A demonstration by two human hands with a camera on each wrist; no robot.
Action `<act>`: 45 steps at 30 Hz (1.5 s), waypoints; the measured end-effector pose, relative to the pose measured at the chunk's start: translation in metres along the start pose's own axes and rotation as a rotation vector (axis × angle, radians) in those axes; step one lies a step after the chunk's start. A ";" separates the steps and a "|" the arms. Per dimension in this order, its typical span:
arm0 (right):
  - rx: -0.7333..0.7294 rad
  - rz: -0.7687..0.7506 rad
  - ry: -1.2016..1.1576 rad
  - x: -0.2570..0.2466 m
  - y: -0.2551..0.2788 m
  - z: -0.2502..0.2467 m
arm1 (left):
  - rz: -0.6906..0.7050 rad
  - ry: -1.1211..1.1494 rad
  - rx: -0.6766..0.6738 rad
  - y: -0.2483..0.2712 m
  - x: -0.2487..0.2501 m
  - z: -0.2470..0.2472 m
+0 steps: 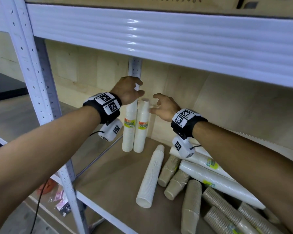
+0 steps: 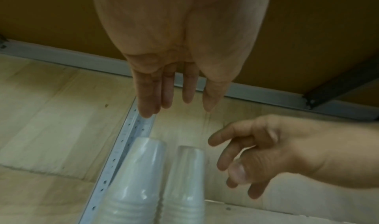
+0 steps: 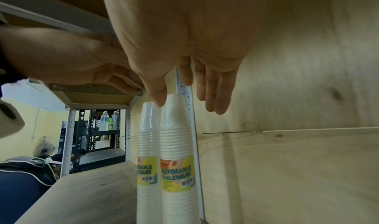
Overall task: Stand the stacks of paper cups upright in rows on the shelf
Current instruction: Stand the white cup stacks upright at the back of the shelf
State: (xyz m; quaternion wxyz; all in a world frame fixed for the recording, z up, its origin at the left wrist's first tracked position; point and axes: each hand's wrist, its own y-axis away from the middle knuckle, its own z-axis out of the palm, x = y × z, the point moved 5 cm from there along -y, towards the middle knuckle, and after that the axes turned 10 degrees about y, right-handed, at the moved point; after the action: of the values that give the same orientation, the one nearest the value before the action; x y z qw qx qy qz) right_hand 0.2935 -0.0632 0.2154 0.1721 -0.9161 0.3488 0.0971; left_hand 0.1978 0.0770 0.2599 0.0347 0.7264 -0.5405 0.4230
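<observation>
Both hands spread, holding nothing, above two upright stacks at frame centre. Next fallen white stack lies lower right, long axis near-vertical in frame; right hand nearer than left hand.

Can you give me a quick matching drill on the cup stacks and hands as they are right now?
Column one:
1. two labelled white stacks
2. plain white stack
3. brown cup stacks
4. left hand

Column two:
a. lying alone on the shelf board, in front of the upright pair
b. open, above the tops of the upright pair
c. upright side by side at the back post
d. lying in a heap at the right

Pairs: 1-c, 2-a, 3-d, 4-b
</observation>
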 end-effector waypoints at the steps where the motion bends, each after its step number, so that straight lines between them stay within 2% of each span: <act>1: -0.008 0.004 0.014 0.005 0.006 -0.002 | 0.011 0.004 -0.007 0.003 0.007 0.000; 8: -0.079 0.097 0.134 0.042 0.055 -0.003 | 0.064 0.064 -0.096 0.037 0.046 0.030; 11: -0.105 0.142 0.189 0.060 0.076 0.001 | 0.055 0.086 -0.177 0.055 0.049 0.056; 19: -0.242 0.238 0.265 0.113 0.138 0.027 | -0.110 0.061 -0.411 0.112 0.003 0.126; 24: -0.274 0.262 0.318 0.138 0.169 0.049 | -0.145 -0.116 -0.559 0.146 -0.023 0.158; 28: -0.264 0.266 0.398 0.148 0.183 0.061 | -0.265 -0.102 -0.585 0.164 -0.051 0.176; 33: -0.213 0.258 0.465 0.153 0.189 0.070 | -0.300 -0.056 -0.568 0.179 -0.076 0.194; 39: -0.160 0.260 0.505 0.155 0.190 0.077 | -0.399 0.047 -0.584 0.183 -0.083 0.206; 45: -0.169 0.234 0.533 0.155 0.188 0.076 | -0.475 0.134 -0.573 0.184 -0.085 0.205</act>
State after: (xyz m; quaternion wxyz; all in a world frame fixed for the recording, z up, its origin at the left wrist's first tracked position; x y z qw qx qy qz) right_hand 0.2771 -0.2596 0.0526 -0.0146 -0.8739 0.4757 -0.0987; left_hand 0.1611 -0.0388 -0.0016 0.3691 0.7630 -0.4499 0.2815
